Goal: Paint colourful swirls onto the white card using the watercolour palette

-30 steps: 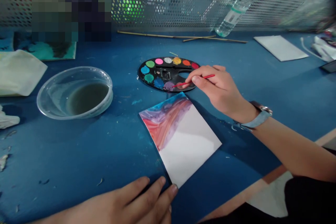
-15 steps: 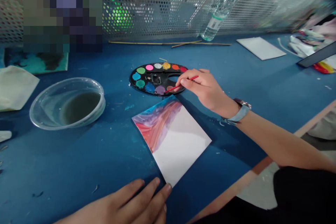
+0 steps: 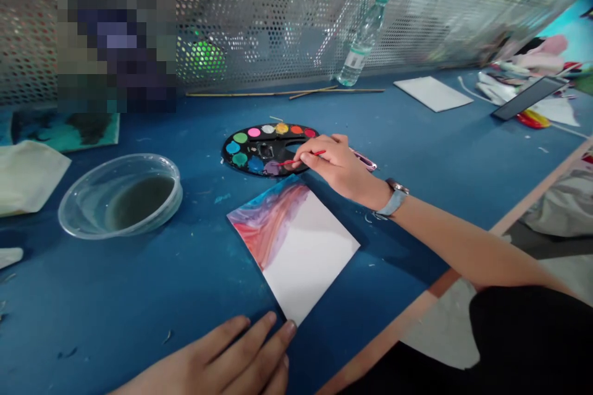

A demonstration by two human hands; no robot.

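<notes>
Pinched in my right hand (image 3: 331, 163) is a thin red paintbrush (image 3: 319, 153), its tip over the purple paint at the near edge of the black oval palette (image 3: 227, 159). Wells of several colours ring the palette, and my hand covers its right end. In front of it lies a square white canvas (image 3: 310, 253), turned cornerwise. Blue, purple, red and orange-brown streaks cover its upper left side. My left hand (image 3: 231, 355) lies flat on the table, fingers stretched out, with a fingertip at the canvas's nearest corner.
A clear plastic bowl (image 3: 178, 197) of dark water stands on the left. Behind are thin sticks (image 3: 241, 94), a water bottle (image 3: 359, 52) against the perforated metal screen (image 3: 273, 24), and a blank white panel (image 3: 433, 94). A pink object (image 3: 365, 160) lies beyond my right wrist.
The view has shifted slightly, showing more on the right. My right hand keeps the brush at the purple paint, and my left hand stays by the canvas corner.
</notes>
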